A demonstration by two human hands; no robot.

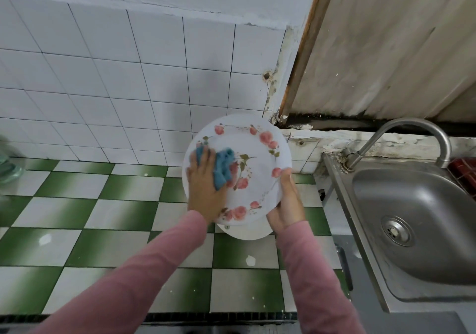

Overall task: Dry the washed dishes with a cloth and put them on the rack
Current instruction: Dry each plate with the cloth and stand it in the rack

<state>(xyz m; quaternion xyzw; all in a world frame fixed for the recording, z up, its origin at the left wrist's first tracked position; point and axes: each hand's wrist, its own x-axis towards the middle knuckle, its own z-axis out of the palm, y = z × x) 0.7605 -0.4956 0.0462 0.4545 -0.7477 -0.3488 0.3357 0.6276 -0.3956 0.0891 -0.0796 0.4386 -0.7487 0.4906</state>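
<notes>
A white plate [253, 153] with pink flowers round its rim is held tilted above the counter, its face towards me. My right hand [287, 204] grips its lower right edge, thumb lying on the rim. My left hand [204, 192] presses a blue cloth [222, 167] flat against the plate's left side. Under the held plate another white dish [244, 233] lies on the counter, mostly hidden. No rack can be made out.
The counter [103, 217] has green and white checked tiles and meets a white tiled wall [116, 75]. A steel sink [412, 217] with a curved tap [412, 132] stands at the right. A glass object [9, 163] sits at the far left edge.
</notes>
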